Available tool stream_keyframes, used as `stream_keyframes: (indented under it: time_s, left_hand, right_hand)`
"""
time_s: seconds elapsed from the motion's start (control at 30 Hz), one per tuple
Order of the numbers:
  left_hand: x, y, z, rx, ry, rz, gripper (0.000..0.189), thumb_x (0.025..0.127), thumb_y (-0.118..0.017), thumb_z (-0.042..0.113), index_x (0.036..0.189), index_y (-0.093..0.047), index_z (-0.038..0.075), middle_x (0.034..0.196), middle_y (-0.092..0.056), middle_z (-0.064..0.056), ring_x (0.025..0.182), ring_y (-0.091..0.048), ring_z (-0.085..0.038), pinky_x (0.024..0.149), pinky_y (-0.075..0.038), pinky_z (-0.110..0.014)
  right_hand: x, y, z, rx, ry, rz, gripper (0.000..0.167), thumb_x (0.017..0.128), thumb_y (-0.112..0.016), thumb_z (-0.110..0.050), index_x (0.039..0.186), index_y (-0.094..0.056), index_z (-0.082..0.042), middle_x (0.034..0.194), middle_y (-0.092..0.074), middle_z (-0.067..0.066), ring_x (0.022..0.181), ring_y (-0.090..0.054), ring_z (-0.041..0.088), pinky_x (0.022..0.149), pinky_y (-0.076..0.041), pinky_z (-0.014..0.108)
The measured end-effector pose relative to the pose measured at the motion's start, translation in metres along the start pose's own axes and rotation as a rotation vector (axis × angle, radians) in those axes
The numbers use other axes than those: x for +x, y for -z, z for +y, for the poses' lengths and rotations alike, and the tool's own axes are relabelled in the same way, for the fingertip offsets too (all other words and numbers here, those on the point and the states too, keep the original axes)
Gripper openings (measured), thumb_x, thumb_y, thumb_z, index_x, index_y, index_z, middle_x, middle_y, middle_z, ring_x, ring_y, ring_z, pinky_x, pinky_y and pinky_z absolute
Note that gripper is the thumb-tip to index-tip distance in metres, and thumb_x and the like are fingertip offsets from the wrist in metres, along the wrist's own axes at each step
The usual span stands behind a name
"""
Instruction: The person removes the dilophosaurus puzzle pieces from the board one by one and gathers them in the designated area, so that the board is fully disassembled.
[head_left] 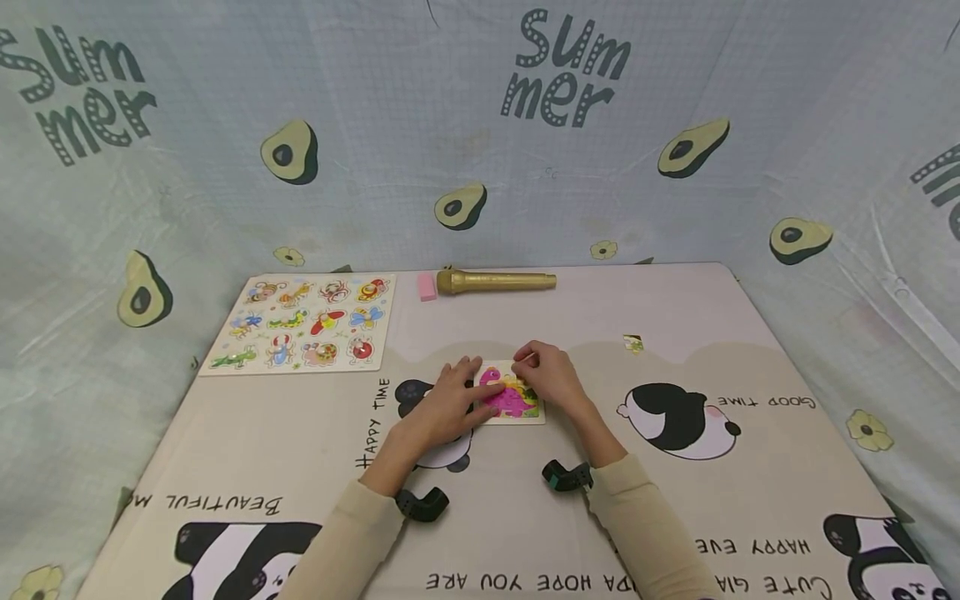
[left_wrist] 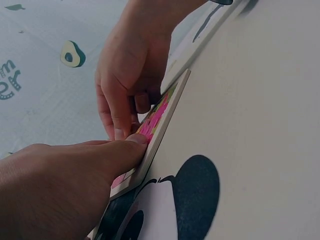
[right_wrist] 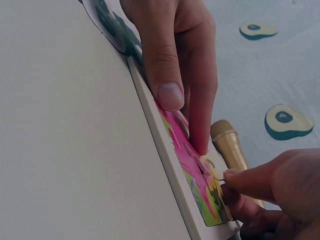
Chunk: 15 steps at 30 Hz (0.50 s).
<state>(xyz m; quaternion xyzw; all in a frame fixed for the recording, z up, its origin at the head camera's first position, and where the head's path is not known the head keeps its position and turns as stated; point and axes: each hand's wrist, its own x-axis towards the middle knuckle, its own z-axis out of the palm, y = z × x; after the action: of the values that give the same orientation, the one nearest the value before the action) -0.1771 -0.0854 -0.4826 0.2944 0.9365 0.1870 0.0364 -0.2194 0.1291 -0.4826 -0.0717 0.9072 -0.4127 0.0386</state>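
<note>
A small wooden jigsaw puzzle with a pink dinosaur lies in its pale tray on the table. From the left, my left hand reaches over it, index finger and thumb extended onto the picture and the other fingers by the tray's left edge. At the far right corner, my right hand pinches a thin puzzle piece between thumb and forefinger, close over the picture. Its printed face is mostly hidden by the fingers. Another loose puzzle piece lies apart, to the right of the tray.
A board of insect pictures lies at the back left. Beside it, along the back edge, are a pink block and a gold microphone. A printed cloth covers the table, and a hanging curtain stands behind.
</note>
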Motion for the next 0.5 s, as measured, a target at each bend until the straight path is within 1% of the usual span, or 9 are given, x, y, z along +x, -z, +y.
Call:
stream_keyframes:
  time_s: [0.23, 0.5]
  left_hand:
    - [0.0001, -0.0009, -0.0005, 0.004, 0.0, 0.003, 0.046, 0.099, -0.06, 0.043, 0.141, -0.06, 0.023, 0.158, -0.036, -0.022, 0.151, -0.028, -0.043, 0.123, -0.021, -0.059]
    - [0.0005, -0.0002, 0.0005, -0.003, 0.004, -0.004, 0.047, 0.099, -0.06, 0.043, 0.141, -0.059, 0.023, 0.159, -0.036, -0.021, 0.151, -0.028, -0.042, 0.124, -0.02, -0.058]
  right_hand:
    - [-0.0006, 0.0014, -0.0023, -0.016, -0.033, 0.024, 0.019, 0.094, -0.07, -0.022, 0.103, -0.072, -0.006, 0.091, -0.071, 0.008, 0.08, -0.061, 0.018, 0.07, -0.047, 0.027]
    - [0.001, 0.0027, 0.0019, 0.008, -0.003, 0.029, 0.019, 0.095, -0.069, -0.023, 0.103, -0.072, -0.006, 0.093, -0.072, 0.008, 0.083, -0.061, 0.018, 0.073, -0.047, 0.028]
